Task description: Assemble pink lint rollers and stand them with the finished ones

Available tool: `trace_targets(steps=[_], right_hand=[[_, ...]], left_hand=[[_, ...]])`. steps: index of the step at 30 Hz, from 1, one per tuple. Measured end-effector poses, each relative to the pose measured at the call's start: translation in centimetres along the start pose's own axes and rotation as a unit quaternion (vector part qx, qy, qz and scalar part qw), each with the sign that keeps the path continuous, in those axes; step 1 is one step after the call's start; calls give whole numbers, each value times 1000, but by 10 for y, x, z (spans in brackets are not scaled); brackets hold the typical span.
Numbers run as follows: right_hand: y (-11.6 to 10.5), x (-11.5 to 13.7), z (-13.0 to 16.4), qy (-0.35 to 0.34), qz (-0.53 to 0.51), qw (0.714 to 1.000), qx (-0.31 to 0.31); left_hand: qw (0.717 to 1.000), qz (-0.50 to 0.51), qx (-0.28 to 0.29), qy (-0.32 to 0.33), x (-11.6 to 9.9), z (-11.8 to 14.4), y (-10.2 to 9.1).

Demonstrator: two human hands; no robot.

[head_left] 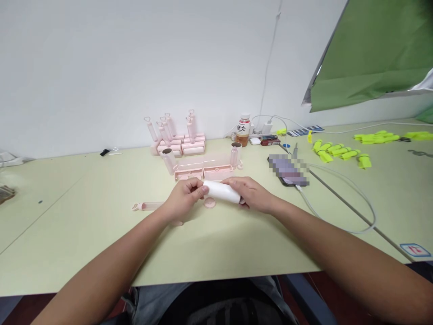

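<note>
Near side: bare table [209,253] before the hands.
Left: open table.
Behind: pink trays [203,171] and pink roller stack [179,142] block the way.
Right: phone [289,171] and white cable [352,198] lie across.

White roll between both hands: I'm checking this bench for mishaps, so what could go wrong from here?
1. The white roll is held above the table by the left hand and right hand; a slip could drop it onto the small pink cap beneath.
2. The pink handle lies by the left forearm and might get swept aside.
3. The charging cable loops near the right arm and could snag.
</note>
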State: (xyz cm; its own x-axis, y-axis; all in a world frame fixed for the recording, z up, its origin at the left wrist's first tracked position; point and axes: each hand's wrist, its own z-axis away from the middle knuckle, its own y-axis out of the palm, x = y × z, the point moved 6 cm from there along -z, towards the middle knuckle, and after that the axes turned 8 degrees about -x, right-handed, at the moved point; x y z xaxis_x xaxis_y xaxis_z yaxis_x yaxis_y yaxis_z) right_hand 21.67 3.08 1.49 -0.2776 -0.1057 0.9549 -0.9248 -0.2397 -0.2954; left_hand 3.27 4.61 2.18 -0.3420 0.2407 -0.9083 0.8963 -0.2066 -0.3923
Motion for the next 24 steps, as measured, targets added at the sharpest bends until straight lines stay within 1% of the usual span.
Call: trace_targets(steps=[2,3,5,6,7,9,11,13,14,16,18,20,21,23,24], right_hand=[[-1,-4,1,81,-80,993,-26],[-1,-5,1,106,-109,987,-42],[-3,-6,1,122,-133,981,-68],[-3,-8,1,123,-126,982,-73],[-3,-10,0,120,-104,985,-73],[-4,-16,-1,97,-18,993,-66],[-3,-18,-3,42,94,993,-52],[-1,-18,-3,-10,179,983,-29],[1,-19,-3,-20,201,979,-17],[1,-20,-2,-16,221,975,-1],[-2,-17,-1,-14,229,973,-19],[-5,-11,-1,-28,206,977,-51],[-5,-7,0,-38,172,982,-64],[-4,0,2,-56,62,993,-79],[-4,4,4,-63,4,994,-86]], left_hand=[[999,27,-25,-18,3,-3,-8],[998,41,-37,-23,3,-4,-12],[996,63,-60,-25,2,-6,-21],[995,70,-72,-24,2,-7,-25],[993,75,-85,-24,1,-8,-28],[990,88,-110,-25,0,-8,-35],[988,93,-122,-26,0,-9,-37],[988,91,-122,-29,1,-9,-37],[988,92,-118,-32,2,-8,-36],[987,109,-107,-40,3,-8,-33],[983,148,-96,-53,3,-6,-29],[976,190,-83,-71,3,-4,-21],[973,205,-72,-81,2,-3,-16],[970,219,-39,-103,1,0,-2],[971,211,-21,-111,0,2,6]])
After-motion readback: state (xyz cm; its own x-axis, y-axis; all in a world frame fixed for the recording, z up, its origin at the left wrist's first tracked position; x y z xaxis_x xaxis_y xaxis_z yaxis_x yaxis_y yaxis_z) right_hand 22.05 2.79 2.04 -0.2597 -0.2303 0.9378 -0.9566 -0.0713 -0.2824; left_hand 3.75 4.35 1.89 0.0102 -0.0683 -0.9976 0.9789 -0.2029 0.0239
